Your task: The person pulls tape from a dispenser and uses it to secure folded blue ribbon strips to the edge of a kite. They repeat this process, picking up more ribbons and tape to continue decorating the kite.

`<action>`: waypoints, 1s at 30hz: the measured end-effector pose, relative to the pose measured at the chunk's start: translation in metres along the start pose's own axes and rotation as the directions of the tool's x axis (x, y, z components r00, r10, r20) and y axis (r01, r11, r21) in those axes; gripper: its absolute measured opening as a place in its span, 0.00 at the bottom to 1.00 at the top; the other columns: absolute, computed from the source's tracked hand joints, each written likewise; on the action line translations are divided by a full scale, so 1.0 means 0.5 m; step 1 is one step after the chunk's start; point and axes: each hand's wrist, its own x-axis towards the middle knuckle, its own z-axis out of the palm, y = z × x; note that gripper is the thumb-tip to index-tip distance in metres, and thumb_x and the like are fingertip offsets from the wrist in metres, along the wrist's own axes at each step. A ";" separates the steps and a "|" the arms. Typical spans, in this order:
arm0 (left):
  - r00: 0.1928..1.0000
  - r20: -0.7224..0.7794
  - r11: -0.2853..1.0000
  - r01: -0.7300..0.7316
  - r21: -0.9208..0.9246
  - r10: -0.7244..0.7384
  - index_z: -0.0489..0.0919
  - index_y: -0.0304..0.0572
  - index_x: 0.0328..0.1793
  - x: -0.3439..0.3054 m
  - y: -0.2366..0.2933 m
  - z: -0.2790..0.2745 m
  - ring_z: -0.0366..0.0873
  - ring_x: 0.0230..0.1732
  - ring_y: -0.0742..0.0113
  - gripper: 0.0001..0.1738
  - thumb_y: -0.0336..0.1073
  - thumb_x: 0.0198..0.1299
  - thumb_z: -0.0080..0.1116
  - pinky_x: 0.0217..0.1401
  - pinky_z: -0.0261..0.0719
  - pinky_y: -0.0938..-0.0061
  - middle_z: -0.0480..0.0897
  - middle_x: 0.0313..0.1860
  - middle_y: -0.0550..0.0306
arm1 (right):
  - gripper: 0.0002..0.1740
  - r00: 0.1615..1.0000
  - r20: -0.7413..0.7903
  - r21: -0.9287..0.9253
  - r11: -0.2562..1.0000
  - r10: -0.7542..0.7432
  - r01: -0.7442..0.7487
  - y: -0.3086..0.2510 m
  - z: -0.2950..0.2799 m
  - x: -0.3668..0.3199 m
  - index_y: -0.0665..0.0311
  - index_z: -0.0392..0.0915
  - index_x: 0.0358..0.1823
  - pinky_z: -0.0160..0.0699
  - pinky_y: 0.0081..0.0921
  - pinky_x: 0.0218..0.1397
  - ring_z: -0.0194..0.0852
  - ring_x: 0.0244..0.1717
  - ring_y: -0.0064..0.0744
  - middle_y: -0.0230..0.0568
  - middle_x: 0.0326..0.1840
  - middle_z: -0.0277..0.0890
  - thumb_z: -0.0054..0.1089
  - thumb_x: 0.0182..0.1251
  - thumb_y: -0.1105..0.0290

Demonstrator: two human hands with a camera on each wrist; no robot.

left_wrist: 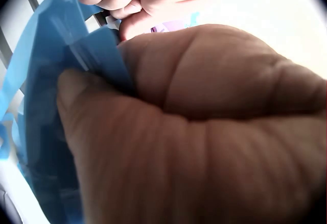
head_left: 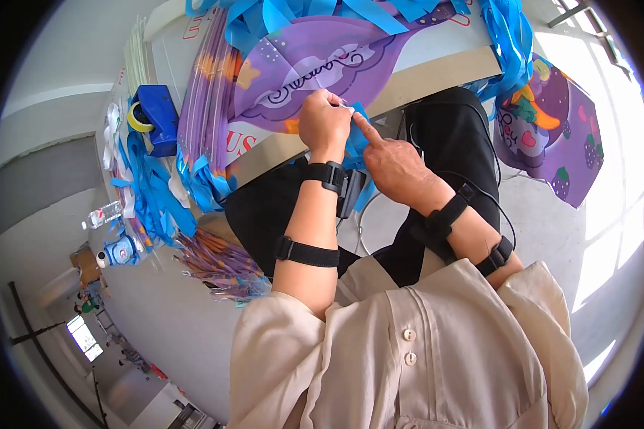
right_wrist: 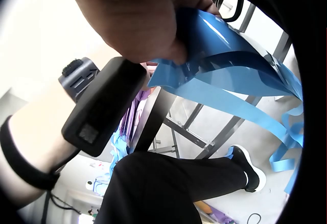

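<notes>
My left hand [head_left: 324, 127] is bunched at the near edge of a purple printed sheet [head_left: 368, 64]. In the left wrist view its thumb and finger pinch a glossy blue plastic strip [left_wrist: 43, 112]. My right hand [head_left: 402, 170] comes in from the right, index finger stretched toward the left fingertips. Its thumb holds the strip [right_wrist: 219, 40] in the right wrist view, and part of the grip is hidden behind the hand. Below both hands, the blue strip hangs down over my lap.
Blue ribbons [head_left: 275, 18] lie across the far side of the board. Stacked purple sheets [head_left: 206, 93] and a blue tape dispenser [head_left: 159, 118] are to the left. Another purple sheet [head_left: 551, 136] hangs at the right. A clear bottle [head_left: 106, 214] stands far left.
</notes>
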 end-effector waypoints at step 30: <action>0.772 0.618 0.723 0.340 -0.602 0.151 0.74 0.41 0.55 -0.102 -0.223 0.078 0.68 0.59 0.58 0.39 0.30 0.29 0.75 0.60 0.67 0.66 0.73 0.54 0.56 | 0.08 0.967 0.240 0.757 0.640 -0.086 -0.131 -0.080 -0.098 -0.141 0.71 0.72 0.31 0.67 0.34 0.32 0.67 0.26 0.48 0.49 0.23 0.67 0.52 0.63 0.72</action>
